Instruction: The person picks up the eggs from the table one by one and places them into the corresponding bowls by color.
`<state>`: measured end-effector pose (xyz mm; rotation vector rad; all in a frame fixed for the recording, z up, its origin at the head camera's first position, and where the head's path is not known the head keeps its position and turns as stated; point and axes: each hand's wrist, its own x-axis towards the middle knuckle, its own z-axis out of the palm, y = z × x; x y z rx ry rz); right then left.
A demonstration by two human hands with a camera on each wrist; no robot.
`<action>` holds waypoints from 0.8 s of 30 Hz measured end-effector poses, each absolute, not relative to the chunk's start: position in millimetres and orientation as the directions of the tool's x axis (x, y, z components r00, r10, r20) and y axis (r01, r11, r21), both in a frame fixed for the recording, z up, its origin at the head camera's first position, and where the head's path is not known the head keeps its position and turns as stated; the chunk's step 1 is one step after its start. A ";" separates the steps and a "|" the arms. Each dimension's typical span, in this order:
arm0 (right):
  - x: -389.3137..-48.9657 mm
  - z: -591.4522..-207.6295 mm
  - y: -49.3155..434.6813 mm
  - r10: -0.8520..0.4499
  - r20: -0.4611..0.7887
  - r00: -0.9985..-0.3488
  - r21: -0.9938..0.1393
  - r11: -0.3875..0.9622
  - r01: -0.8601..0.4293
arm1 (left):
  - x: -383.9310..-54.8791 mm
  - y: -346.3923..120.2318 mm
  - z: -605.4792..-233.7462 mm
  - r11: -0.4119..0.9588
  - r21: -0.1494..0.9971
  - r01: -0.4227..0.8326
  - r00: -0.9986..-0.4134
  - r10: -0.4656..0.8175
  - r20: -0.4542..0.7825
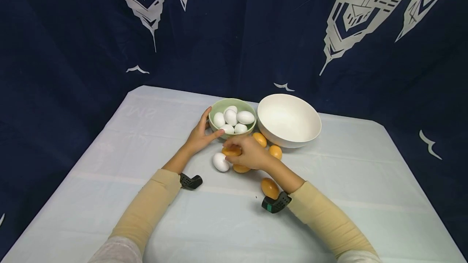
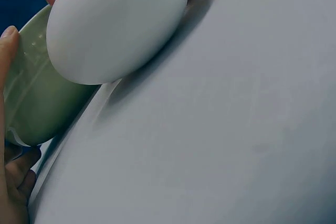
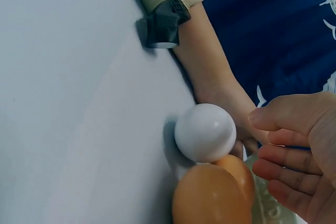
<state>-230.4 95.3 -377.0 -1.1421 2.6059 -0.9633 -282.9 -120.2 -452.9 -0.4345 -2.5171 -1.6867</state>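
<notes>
Right fingers [image 3: 289, 160]: loosely curved and parted from the thumb; they appear to grasp nothing, though in the head view a brown egg [image 1: 231, 150] shows between them, seemingly lying on the table [image 1: 204, 230].
Lone white egg [image 1: 221, 162]: on the table just beside the right thumb's tip, to its left and slightly toward the person; its long axis seems to slant from far left to near right.
Nearer hand: the right hand [image 1: 252, 152], reaching across from the right, back of the hand up, palm turned inward, forearm slanting away from the body.
Left hand [image 1: 200, 136]: grasps the green bowl [image 2: 42, 95], thumb at the near rim, fingers round its left side; forearm angled forward.
White eggs [image 1: 230, 117]: at least six, in the green bowl, beyond the right fingers.
Other brown eggs [image 1: 269, 188]: one under the right hand, two near the white bowl [image 1: 289, 119], one by the right wrist.
White bowl: just right of the green one.
</notes>
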 end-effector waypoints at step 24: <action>-221.8 -391.1 78.1 -0.791 0.100 -0.603 -0.493 0.487 -0.721 | -283.2 -121.3 -453.6 0.365 0.889 0.278 -0.956 0.194 0.219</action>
